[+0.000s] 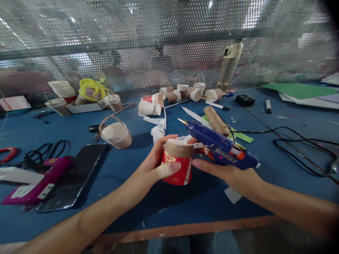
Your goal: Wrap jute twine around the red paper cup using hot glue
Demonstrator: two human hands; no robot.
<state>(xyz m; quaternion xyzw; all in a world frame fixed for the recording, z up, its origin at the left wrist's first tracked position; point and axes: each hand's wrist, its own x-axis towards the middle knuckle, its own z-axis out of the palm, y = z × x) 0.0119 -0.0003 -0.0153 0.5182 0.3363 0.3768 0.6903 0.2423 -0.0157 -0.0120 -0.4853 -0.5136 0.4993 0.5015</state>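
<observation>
My left hand (156,160) is wrapped round an upturned red paper cup (178,165) whose upper part is wound with brown twine; a bandage covers the thumb. My right hand (225,169) grips a blue hot glue gun (221,146), its brass nozzle pointing up and left, just behind the cup. A spool of twine (215,120) lies behind the gun on a green paper strip. Both hands hover above the blue table (185,204).
A twine-wrapped cup basket with a handle (116,134) stands left of centre. Several finished and bare cups (182,92) lie at the back by a perforated metal screen. A black phone (74,174), magenta box and scissors sit left. Black cables (299,141) run right.
</observation>
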